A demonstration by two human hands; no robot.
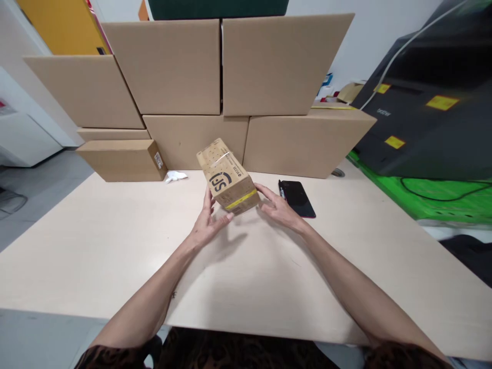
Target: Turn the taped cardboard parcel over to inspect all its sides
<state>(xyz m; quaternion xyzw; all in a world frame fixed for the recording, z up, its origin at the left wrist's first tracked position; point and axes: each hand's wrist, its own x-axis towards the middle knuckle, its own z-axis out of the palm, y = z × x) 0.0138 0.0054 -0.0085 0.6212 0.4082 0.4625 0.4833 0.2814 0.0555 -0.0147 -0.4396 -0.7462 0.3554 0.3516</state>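
A small printed cardboard box [230,177] with dark lettering and a yellow tape strip on its near end is held tilted above the table. My left hand [209,221] grips its lower left side, the thumb below the near edge and the fingers along the side. At the right near corner my right hand [277,206] presses its fingers against the box; some fingertips are hidden. Just right of that hand lies a black tablet-like pad [298,199] with a pen at its left edge.
Large brown cartons [288,146] line the back of the pale table [96,246]. A long narrow box [123,161] stands at the left, beside a crumpled white tissue [176,176]. A dark cabinet [415,113] rises at the right above a green base.
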